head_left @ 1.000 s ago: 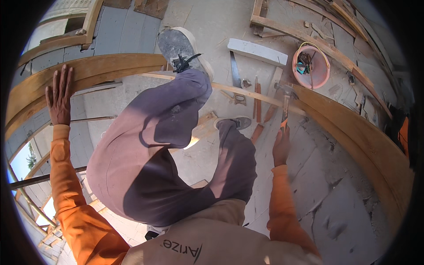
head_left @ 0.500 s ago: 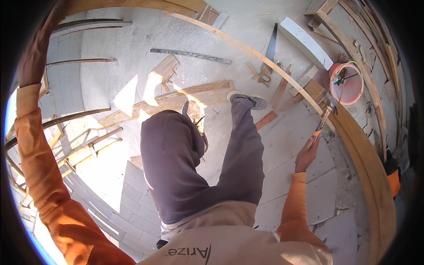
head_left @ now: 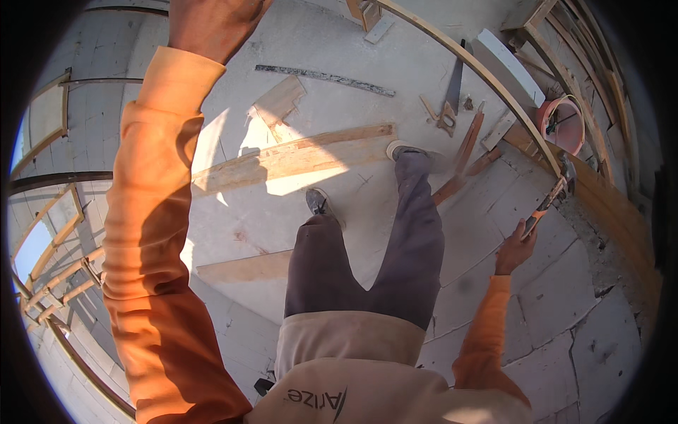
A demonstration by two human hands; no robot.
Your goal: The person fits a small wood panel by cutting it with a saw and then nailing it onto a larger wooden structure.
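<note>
My right hand [head_left: 515, 253] is closed round the handle of a claw hammer [head_left: 545, 205], out to the right at the end of an orange sleeve. The hammer's metal head lies by the lower end of a long thin wooden strip [head_left: 487, 74]; I cannot tell if they touch. My left hand [head_left: 215, 27] is raised large at the upper edge. Its fingers are cut off by the picture's rim, so what it holds, if anything, is hidden.
A handsaw [head_left: 452, 95] and a dark narrow bar [head_left: 325, 79] lie on the floor. Near my feet are wooden boards [head_left: 311, 152]. At the right stand a pink bucket [head_left: 565, 127], a white block [head_left: 510, 67] and a thick timber beam [head_left: 614, 212]. Timber frames [head_left: 60, 233] fill the left.
My left arm has swung inward from the far left rim to the upper middle. My right hand keeps the hammer. My left foot has shifted, and the view has turned.
</note>
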